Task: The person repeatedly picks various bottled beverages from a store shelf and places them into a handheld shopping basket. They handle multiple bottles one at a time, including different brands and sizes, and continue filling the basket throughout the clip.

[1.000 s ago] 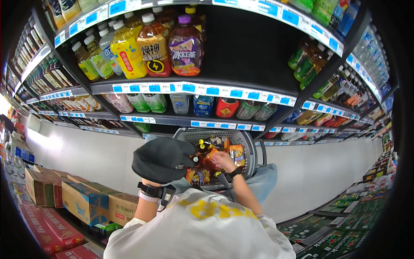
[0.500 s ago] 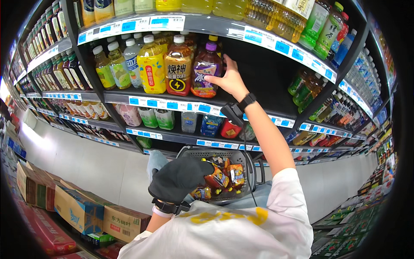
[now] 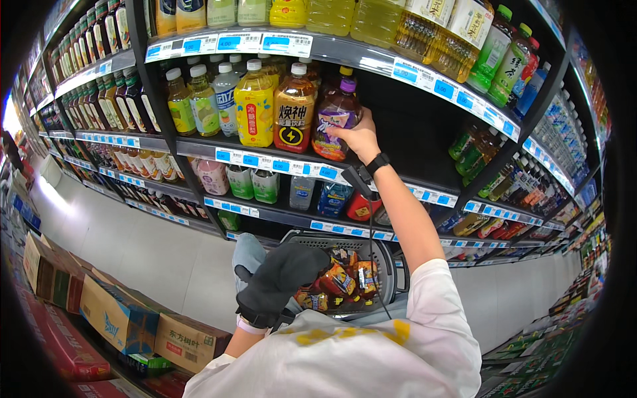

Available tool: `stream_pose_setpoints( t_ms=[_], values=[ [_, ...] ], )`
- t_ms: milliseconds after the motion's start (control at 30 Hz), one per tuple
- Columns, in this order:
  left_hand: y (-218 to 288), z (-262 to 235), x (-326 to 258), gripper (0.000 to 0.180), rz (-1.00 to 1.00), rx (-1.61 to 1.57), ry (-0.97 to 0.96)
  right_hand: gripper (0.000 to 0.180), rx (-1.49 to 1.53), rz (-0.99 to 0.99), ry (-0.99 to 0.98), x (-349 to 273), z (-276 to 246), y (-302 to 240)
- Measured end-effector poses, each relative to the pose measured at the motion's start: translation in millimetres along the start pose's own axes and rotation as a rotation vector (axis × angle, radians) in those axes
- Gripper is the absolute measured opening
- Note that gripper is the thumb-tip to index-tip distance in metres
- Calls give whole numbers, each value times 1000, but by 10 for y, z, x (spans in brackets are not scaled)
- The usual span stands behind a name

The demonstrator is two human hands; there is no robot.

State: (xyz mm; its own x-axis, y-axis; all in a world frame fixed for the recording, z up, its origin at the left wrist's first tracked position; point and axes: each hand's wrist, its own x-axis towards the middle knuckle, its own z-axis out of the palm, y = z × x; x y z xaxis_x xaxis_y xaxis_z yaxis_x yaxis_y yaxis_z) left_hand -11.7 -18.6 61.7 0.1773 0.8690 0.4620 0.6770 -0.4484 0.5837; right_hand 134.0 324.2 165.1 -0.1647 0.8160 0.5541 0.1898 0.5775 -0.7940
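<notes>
One broad, purple-labelled plastic bottle of dark drink with a purple cap [image 3: 339, 121] stands at the front of a black metal shelf [image 3: 418, 154], grasped by the bare right hand [image 3: 357, 136]. Its thumb lies across the label while the other fingers wrap round the far right side, mostly hidden; such a wide span probably suits a body too thick to pinch. Whether the base is pressed on the shelf or slightly raised, I cannot tell. Just left stand an amber bottle with a black label and white cap [image 3: 294, 116] and a rounded yellow bottle with a white cap [image 3: 255, 109], their labels facing outward, presumably so that shoppers can read them. Black, soft-looking cloth [image 3: 282, 273] covers the left hand, so the state of those fingers cannot be told. Below, a grey plastic basket with a perforated wall [image 3: 332, 240] sits between legs in pale blue denim [image 3: 249, 253], a spot that likely keeps it near both hands. Inside, dark bottles with orange labels [image 3: 337, 281] lie heaped at mixed angles, perhaps because lying down they fit the shallow space.
</notes>
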Motion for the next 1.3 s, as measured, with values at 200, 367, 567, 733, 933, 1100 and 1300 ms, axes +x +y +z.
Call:
stream_pose_setpoints(
  t_ms=[200,367,567,733,933,1100,1300],
  values=[
    [138,-2,-209,46,-165,-418,202,86,-296,-261,232,-263,-126,-346],
    [242,-79,-75,45,-234,-339,175,82,-212,-482,124,-864,-470,-879],
    [203,111,257,42,-191,-523,320,87,-242,-663,-89,-1854,-637,-1273],
    [262,224,306,40,-200,-803,323,81,-302,-578,-75,-2424,-450,-1413],
    [344,291,281,38,-248,-1125,352,79,-311,-432,-211,-2497,-471,-1468],
    [446,287,601,29,-394,-1402,533,77,-384,-426,-231,-2525,-502,-1429],
    [593,-44,727,43,-307,-1585,505,96,-218,-320,58,-2742,-701,-1163]
  ],
)
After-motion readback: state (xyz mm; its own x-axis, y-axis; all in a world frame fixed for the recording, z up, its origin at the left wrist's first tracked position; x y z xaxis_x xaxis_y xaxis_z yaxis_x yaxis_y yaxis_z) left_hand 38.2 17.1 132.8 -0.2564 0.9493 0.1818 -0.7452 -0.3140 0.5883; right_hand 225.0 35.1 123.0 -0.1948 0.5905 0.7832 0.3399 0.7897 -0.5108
